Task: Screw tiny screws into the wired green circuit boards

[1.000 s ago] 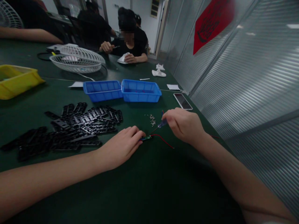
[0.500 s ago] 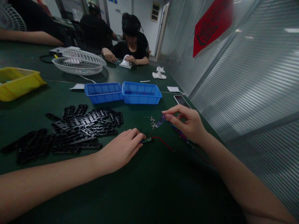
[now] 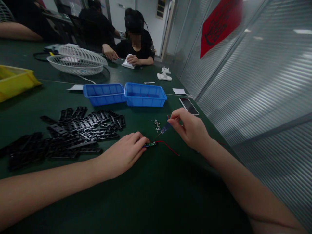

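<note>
My left hand [image 3: 130, 151] rests on the green table with its fingers closed on a small green circuit board [image 3: 151, 144]. A red wire [image 3: 168, 146] curves away from the board's right end across the tabletop. In my right hand [image 3: 191, 128] I grip a screwdriver with a clear bluish handle [image 3: 166, 127]. Its thin shaft slants down to the left, and the tip is at or just above the board; contact is too small to tell. Just behind the screwdriver lies a scatter of tiny screws [image 3: 157, 125]. My left fingers hide the board's left end.
Black plastic parts [image 3: 80, 130] lie heaped left of my hands. Two blue bins [image 3: 146, 95] stand behind, a yellow bin [image 3: 17, 81] at far left. A phone [image 3: 188, 106] lies near the right edge. White fan grilles [image 3: 78, 61] and a co-worker [image 3: 134, 42] are farther back.
My right hand has turned, its fingers now curled more tightly around the screwdriver handle. The whole view has shifted slightly. The circuit board stays under my left fingers.
</note>
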`<state>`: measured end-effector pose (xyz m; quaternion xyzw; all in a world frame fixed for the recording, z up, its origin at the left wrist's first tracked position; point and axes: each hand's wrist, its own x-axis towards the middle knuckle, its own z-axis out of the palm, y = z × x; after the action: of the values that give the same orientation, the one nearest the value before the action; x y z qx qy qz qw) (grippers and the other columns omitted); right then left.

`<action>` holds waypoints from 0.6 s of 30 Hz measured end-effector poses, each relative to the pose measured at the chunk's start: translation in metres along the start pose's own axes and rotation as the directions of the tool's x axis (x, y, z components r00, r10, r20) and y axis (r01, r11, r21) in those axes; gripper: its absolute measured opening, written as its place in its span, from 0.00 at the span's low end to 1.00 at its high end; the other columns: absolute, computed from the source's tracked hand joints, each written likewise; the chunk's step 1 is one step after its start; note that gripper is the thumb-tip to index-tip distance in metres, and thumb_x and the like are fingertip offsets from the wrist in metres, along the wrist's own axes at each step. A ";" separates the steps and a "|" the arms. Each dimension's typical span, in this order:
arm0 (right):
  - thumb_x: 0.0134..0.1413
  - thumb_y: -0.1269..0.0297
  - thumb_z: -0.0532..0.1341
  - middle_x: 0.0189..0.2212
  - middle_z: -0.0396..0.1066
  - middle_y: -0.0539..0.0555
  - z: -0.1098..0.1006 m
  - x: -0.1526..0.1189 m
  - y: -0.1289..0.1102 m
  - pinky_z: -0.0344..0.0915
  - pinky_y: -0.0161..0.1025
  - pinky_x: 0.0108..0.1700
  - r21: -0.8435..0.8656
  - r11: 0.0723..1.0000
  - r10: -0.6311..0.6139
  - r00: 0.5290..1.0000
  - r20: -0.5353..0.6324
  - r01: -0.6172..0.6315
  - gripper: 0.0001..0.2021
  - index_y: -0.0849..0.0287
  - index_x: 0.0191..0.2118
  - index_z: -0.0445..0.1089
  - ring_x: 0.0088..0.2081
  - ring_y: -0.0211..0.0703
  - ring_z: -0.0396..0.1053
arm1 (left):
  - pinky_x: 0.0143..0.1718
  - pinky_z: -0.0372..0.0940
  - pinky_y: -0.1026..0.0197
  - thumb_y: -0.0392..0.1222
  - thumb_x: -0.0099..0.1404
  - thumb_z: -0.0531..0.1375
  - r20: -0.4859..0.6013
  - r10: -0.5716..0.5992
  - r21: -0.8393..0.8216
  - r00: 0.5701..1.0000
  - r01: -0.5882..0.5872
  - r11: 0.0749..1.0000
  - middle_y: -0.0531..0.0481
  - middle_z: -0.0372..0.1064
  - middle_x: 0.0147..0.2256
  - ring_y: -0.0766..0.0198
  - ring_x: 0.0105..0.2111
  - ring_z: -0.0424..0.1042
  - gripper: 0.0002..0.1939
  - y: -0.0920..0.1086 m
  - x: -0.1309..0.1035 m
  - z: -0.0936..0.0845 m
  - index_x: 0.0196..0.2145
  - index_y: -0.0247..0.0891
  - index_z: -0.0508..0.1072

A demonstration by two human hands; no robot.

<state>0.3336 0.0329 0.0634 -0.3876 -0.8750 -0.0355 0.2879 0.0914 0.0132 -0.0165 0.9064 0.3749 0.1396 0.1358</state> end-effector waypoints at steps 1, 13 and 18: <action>0.65 0.58 0.51 0.28 0.66 0.50 0.001 -0.001 -0.001 0.54 0.34 0.26 -0.062 0.998 -0.020 1.000 0.003 0.020 0.12 0.58 0.35 0.65 0.27 0.33 0.62 | 0.43 0.64 0.53 0.44 0.72 0.46 0.004 -0.002 0.002 1.000 0.002 1.000 0.45 0.63 0.43 0.59 0.40 0.65 0.13 0.000 0.000 0.000 0.48 0.39 0.65; 0.61 0.59 0.56 0.29 0.73 0.52 0.008 -0.011 0.002 0.60 0.37 0.32 -0.204 0.978 -0.071 0.990 -0.125 0.044 0.10 0.60 0.37 0.70 0.30 0.37 0.67 | 0.42 0.63 0.53 0.43 0.72 0.46 0.024 -0.016 0.008 1.000 0.016 1.000 0.45 0.62 0.43 0.58 0.40 0.64 0.12 0.002 0.000 -0.003 0.47 0.39 0.65; 0.62 0.65 0.54 0.33 0.73 0.53 0.005 -0.006 -0.003 0.63 0.37 0.36 -0.097 0.994 -0.063 0.993 -0.097 0.053 0.09 0.60 0.43 0.69 0.34 0.38 0.68 | 0.43 0.63 0.53 0.43 0.72 0.46 0.024 -0.012 0.006 1.000 0.012 1.000 0.46 0.62 0.43 0.59 0.40 0.64 0.12 0.002 0.000 -0.002 0.47 0.39 0.64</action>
<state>0.3322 0.0284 0.0562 -0.3728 -0.8678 -0.1043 0.3115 0.0917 0.0118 -0.0140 0.9061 0.3790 0.1270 0.1384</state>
